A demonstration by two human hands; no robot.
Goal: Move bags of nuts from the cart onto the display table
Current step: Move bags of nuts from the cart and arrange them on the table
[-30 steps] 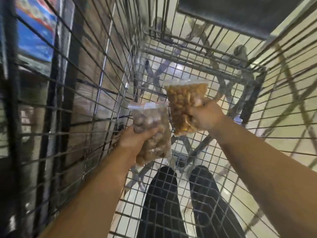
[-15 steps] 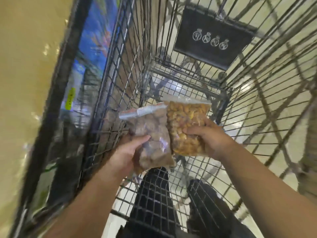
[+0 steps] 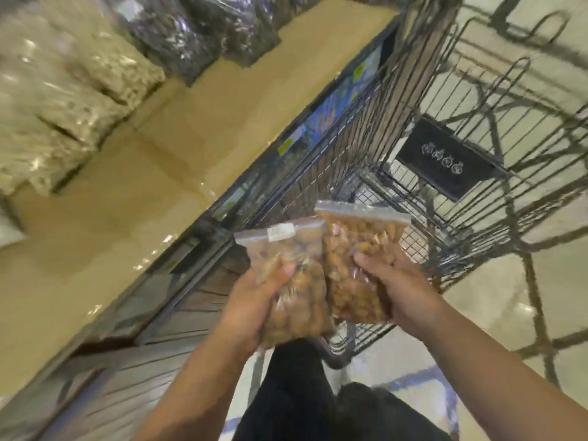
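My left hand (image 3: pixel 254 300) grips a clear zip bag of brown nuts (image 3: pixel 296 281) with a white label near its top. Beside it, my right hand (image 3: pixel 397 288) grips a second clear zip bag of golden nuts (image 3: pixel 353 262). The two bags touch side by side, held up above the near corner of the wire cart (image 3: pixel 397 138). The tan display table (image 3: pixel 133 192) lies to the left of the cart.
Pale bagged goods (image 3: pixel 63 100) are stacked at the table's far left and dark shiny bags (image 3: pixel 197 30) at its back. A black sign (image 3: pixel 445 160) hangs inside the cart. Wooden slats (image 3: pixel 178 319) run under the table edge. My dark trousers (image 3: pixel 302 393) show below.
The view has swung left and up, bringing the display table into sight. Both hands have lifted the bags out of the cart's basket and towards the table side.
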